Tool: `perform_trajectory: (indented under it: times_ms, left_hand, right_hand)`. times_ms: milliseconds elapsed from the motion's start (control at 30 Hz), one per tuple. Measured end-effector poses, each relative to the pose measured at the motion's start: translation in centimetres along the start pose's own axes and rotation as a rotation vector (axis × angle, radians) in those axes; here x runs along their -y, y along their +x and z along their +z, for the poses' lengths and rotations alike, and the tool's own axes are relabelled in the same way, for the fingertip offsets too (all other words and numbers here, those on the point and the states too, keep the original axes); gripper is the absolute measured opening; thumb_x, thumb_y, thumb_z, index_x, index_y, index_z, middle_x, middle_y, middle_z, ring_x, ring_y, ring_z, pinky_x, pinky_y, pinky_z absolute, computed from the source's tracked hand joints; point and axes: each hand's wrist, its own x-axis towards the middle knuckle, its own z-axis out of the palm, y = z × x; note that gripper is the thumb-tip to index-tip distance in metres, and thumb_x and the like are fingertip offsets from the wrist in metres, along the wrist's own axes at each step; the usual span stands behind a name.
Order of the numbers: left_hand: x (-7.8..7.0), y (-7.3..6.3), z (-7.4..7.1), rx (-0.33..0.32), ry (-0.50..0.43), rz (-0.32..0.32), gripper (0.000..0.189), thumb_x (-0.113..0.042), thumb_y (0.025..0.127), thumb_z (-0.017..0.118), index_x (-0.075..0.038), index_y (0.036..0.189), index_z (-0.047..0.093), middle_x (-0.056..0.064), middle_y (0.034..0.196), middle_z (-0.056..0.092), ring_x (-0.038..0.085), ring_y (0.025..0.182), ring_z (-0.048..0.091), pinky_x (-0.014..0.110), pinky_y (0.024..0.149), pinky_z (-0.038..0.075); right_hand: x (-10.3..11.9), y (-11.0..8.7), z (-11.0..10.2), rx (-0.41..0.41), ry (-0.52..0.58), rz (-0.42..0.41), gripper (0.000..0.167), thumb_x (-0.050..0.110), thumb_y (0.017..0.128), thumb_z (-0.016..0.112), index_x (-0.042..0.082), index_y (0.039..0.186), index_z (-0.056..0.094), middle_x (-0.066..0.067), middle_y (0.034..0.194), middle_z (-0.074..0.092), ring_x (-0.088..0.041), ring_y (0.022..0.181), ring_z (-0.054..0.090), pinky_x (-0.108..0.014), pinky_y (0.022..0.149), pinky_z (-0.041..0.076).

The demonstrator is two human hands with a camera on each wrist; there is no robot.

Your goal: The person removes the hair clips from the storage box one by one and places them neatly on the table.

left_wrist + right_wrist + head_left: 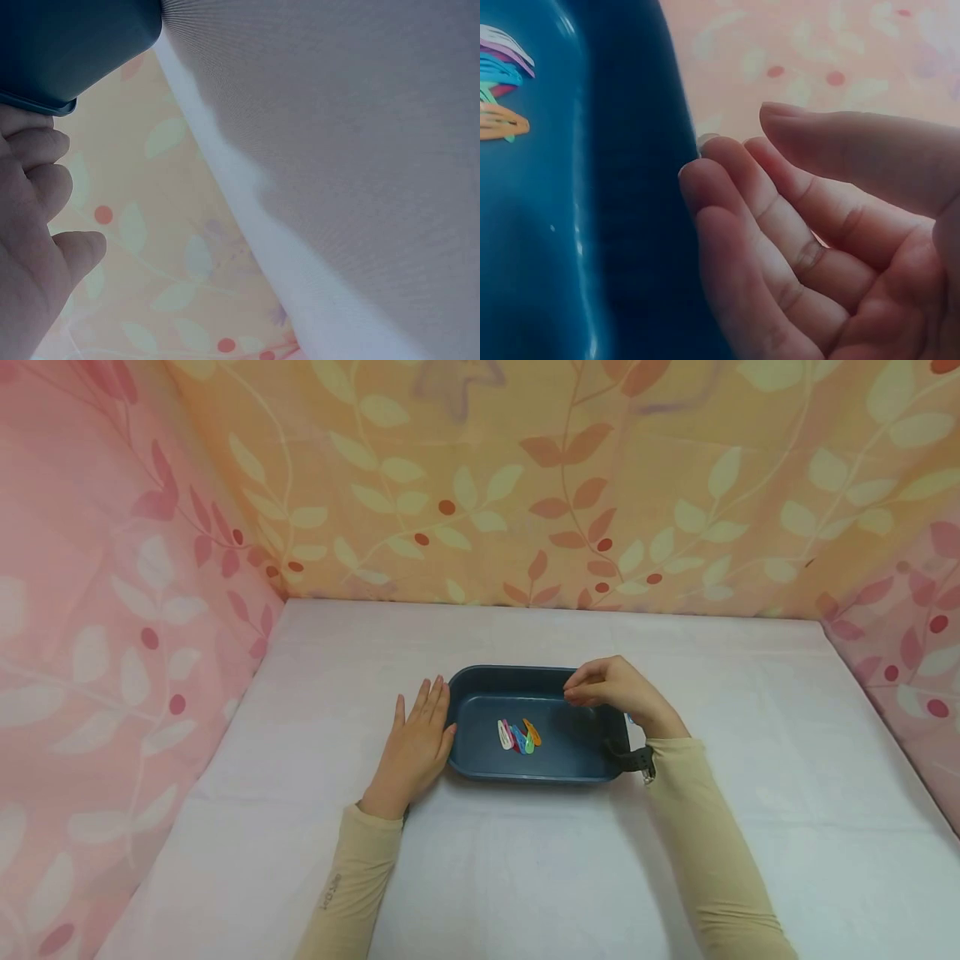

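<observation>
A dark blue rectangular tray (540,778) stands on the white-covered table. On its floor, left of the middle, lies a small cluster of snap hair clips (517,737) in white, pink, blue, red, green and orange. The orange clip (502,121) shows at the left edge of the right wrist view. My left hand (420,739) rests against the tray's left side with its fingers straight. Above the tray's right part hovers my right hand (611,687), its fingers loosely bent. In the right wrist view its thumb stands apart from the fingers, and nothing is held between them.
A white cloth (525,868) covers the table. Behind it hangs an orange leaf-patterned curtain (495,485), with pink patterned cloth (97,610) along the left side and more on the right. A dark strap (633,760) sits at my right wrist, over the tray's right rim.
</observation>
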Motion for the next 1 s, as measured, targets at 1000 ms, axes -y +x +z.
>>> perform_trajectory:
  times_ms: [1000]
  left_hand:
    - [0.1,0.0,-0.1,0.006,-0.003,0.007,0.059,-0.026,0.1,0.041,0.002,0.148,0.022,0.013,0.155,0.014,0.026,0.143,0.008,0.055,0.111,0.006]
  right_hand:
    - [-1.1,4.4,4.4,0.247,-0.27,0.145,0.008,0.005,0.082,0.068,-0.002,0.081,0.07,-0.003,0.072,0.066,-0.013,0.061,0.062,-0.028,0.061,0.054]
